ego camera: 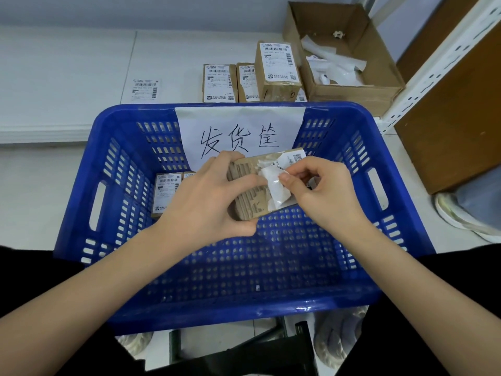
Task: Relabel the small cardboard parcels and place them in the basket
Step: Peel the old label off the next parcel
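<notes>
Readable markings: one handwritten sign; printed labels mostly too small.
A white paper sign is hanging on the far wall of the blue basket, showing three handwritten characters, 发货筐. Shipping labels with barcodes and QR codes are sitting on the parcels on the desk, on the parcels lying in the basket, and on a loose label sheet lying flat on the desk; their print is too small to read. The upright parcel is carrying pen marks on its front face looking like "1 0". The held parcel's half-peeled label is showing a QR code only.
</notes>
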A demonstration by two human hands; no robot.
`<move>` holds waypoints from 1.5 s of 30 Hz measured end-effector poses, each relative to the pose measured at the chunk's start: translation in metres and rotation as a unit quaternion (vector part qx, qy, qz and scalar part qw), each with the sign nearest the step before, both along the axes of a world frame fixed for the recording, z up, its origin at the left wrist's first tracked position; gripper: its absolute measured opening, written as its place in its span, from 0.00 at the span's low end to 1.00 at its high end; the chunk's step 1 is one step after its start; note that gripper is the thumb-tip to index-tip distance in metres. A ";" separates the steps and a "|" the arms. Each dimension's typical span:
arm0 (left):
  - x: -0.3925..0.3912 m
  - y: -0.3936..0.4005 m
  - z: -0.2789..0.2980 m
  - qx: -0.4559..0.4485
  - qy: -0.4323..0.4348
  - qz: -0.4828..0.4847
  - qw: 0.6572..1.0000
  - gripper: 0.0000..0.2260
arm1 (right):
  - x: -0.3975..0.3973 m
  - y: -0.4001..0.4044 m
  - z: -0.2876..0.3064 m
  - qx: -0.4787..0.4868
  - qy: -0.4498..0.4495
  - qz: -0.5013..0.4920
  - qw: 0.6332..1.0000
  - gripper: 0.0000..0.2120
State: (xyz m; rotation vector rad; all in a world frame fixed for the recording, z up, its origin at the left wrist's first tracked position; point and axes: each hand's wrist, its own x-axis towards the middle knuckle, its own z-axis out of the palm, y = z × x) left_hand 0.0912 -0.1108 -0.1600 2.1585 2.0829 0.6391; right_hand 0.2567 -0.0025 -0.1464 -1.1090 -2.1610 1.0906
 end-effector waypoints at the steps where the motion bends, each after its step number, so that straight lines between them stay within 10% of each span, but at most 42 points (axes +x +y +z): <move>1: -0.001 0.000 0.000 0.001 0.003 -0.003 1.000 0.25 | 0.000 0.000 0.000 -0.006 0.007 0.001 1.000 0.09; 36: -0.025 0.008 0.010 -0.006 0.042 -0.069 0.997 0.27 | 0.005 0.009 0.004 -0.163 0.153 -0.018 0.975 0.10; 45: -0.024 0.007 0.002 -0.012 0.041 -0.058 0.997 0.25 | 0.001 0.006 0.003 -0.059 0.045 -0.010 0.997 0.05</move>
